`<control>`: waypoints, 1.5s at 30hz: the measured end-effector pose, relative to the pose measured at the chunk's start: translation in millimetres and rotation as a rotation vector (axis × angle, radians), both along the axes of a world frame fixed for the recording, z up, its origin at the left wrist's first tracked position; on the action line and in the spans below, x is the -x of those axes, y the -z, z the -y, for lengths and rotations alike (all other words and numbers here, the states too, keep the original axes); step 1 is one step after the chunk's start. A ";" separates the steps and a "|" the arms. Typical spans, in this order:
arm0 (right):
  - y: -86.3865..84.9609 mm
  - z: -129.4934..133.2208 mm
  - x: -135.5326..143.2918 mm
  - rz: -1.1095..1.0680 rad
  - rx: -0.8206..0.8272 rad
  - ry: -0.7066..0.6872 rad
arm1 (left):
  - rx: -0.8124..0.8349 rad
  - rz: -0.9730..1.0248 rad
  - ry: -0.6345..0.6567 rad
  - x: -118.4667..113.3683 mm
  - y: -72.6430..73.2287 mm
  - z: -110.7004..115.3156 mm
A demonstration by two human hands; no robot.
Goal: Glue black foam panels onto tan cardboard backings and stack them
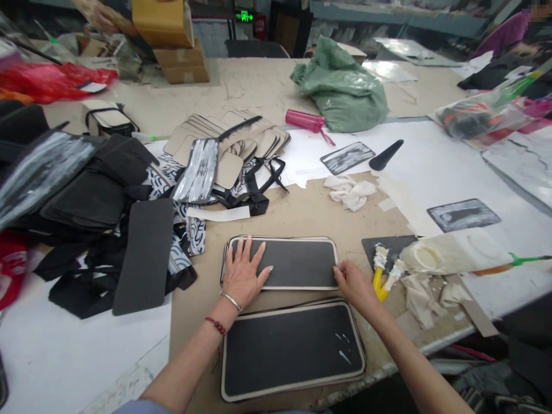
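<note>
A dark rectangular panel with a light border (297, 261) lies on brown board in the middle. My left hand (245, 273) rests palm down on its left part, fingers spread. At its right edge my right hand (351, 280) has its fingers drawn together on the border. Nearer to me lies a second, larger dark panel with a light border (291, 351), with white smears at its right. Two yellow-handled brushes (379, 273) with white paste on them lie to the right of my right hand, by a whitish plastic container (452, 253).
On the left is a heap of black pieces (86, 195) with a loose dark panel (144, 256). Farther back are beige cut pieces (228, 132), a pink bottle (304, 121), a green bag (340, 86) and crumpled cloth (350, 191). A person's purple sleeve (502, 34) shows at top right.
</note>
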State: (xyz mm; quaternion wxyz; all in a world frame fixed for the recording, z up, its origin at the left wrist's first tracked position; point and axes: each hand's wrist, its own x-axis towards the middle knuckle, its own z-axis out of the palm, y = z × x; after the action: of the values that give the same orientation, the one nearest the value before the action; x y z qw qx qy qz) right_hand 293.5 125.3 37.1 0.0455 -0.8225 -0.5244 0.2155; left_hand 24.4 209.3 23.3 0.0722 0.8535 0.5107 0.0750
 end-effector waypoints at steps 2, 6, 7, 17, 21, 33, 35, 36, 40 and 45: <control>0.8 0.3 0.3 0.012 -0.004 -0.009 | -0.001 0.006 -0.002 -0.2 -0.4 -0.3; 3.2 1.0 0.2 0.008 -0.030 -0.008 | -0.001 0.021 -0.008 0.2 0.1 -0.4; 3.6 0.8 0.5 0.006 -0.034 -0.006 | 0.001 0.022 -0.009 0.3 0.2 -0.4; -16.4 -3.1 1.5 0.123 0.124 -0.042 | 0.018 0.023 -0.019 -1.0 -1.8 0.4; -34.8 -17.1 14.7 0.372 0.135 -0.018 | 0.028 0.039 -0.024 -1.2 -2.3 0.5; 21.0 -50.1 77.8 0.145 -0.311 -0.491 | 0.003 -0.013 0.019 -0.6 -0.7 -0.8; 22.8 -45.6 64.6 0.189 -0.307 -0.457 | 0.008 -0.020 0.023 -1.0 -1.7 -1.0; 23.5 -43.6 57.7 0.211 -0.306 -0.446 | 0.011 -0.024 0.022 -1.1 -2.3 -1.0; 30.7 -34.3 27.8 0.307 -0.309 -0.375 | 0.014 -0.013 0.004 -1.6 -3.5 -1.0; 38.2 -16.6 -13.5 0.397 -0.330 -0.179 | 0.024 0.074 -0.008 -2.3 -0.6 -1.3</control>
State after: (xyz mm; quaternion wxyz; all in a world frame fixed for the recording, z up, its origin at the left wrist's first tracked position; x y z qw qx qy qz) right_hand 307.1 141.8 -1.1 0.0561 -0.7804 -0.6217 -0.0351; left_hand 26.7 210.6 23.8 0.1012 0.8471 0.5119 0.1006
